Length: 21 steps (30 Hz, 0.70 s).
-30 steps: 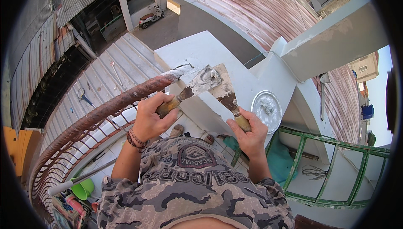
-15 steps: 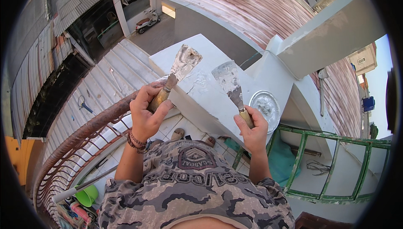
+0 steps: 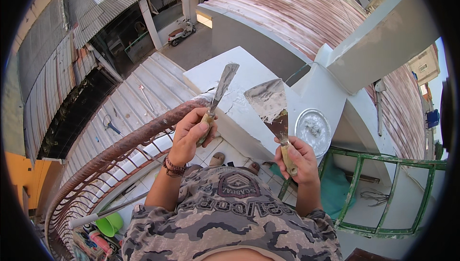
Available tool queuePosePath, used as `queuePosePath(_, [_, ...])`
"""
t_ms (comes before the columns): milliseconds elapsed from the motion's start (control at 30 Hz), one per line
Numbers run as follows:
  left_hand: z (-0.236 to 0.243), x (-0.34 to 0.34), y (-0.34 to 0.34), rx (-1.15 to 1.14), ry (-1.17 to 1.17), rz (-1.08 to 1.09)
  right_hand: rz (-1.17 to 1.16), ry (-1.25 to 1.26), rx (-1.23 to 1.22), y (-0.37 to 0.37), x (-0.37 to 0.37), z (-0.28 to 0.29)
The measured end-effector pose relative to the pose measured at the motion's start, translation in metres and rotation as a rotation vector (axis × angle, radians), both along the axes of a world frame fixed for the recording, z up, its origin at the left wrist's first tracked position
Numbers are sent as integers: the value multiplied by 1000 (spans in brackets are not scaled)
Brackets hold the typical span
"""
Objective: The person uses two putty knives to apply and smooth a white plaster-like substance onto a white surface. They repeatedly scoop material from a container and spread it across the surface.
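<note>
My left hand [image 3: 188,139] is closed round the wooden handle of a putty knife [image 3: 224,85], whose blade is turned nearly edge-on and points up and away. In my right hand [image 3: 301,159] is a second putty knife [image 3: 271,104], its broad blade smeared with grey-white putty. The two blades are apart, both held above a white-painted ledge [image 3: 244,67] that shows a crack and rough patches near its left edge. A round tub [image 3: 313,129] with white putty in it stands on the ledge, just beyond my right hand.
A rusty curved railing [image 3: 143,122] runs along my left. To the right leans a green metal frame [image 3: 357,179] beside teal cloth [image 3: 335,189]. A lime-green bucket [image 3: 110,223] and a white pole [image 3: 91,220] are at lower left. Corrugated roofs [image 3: 143,86] lie below, beyond the railing.
My left putty knife has turned from blade face showing to nearly edge-on. The right one has rotated too, showing a broad putty-covered face. The whole view has shifted slightly.
</note>
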<state>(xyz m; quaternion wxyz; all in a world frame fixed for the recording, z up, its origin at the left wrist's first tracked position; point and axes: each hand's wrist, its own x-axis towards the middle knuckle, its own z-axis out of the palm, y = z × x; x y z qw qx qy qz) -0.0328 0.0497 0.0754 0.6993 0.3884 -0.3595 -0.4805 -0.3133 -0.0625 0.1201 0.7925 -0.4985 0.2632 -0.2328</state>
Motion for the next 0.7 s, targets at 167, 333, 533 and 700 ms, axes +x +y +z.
queuePosePath(167, [3, 9, 4, 48, -309, 84, -2, 134, -52, -6, -9, 13])
queuePosePath(333, [24, 24, 6, 17, -805, 134, -4, 343, -174, -13, -13, 46])
queuePosePath(533, [38, 35, -2, -146, -1112, 187, -14, 381, -184, -18, -19, 36])
queuePosePath(700, [44, 44, -2, -209, -1166, 185, -32, 315, -103, -16, -29, 19])
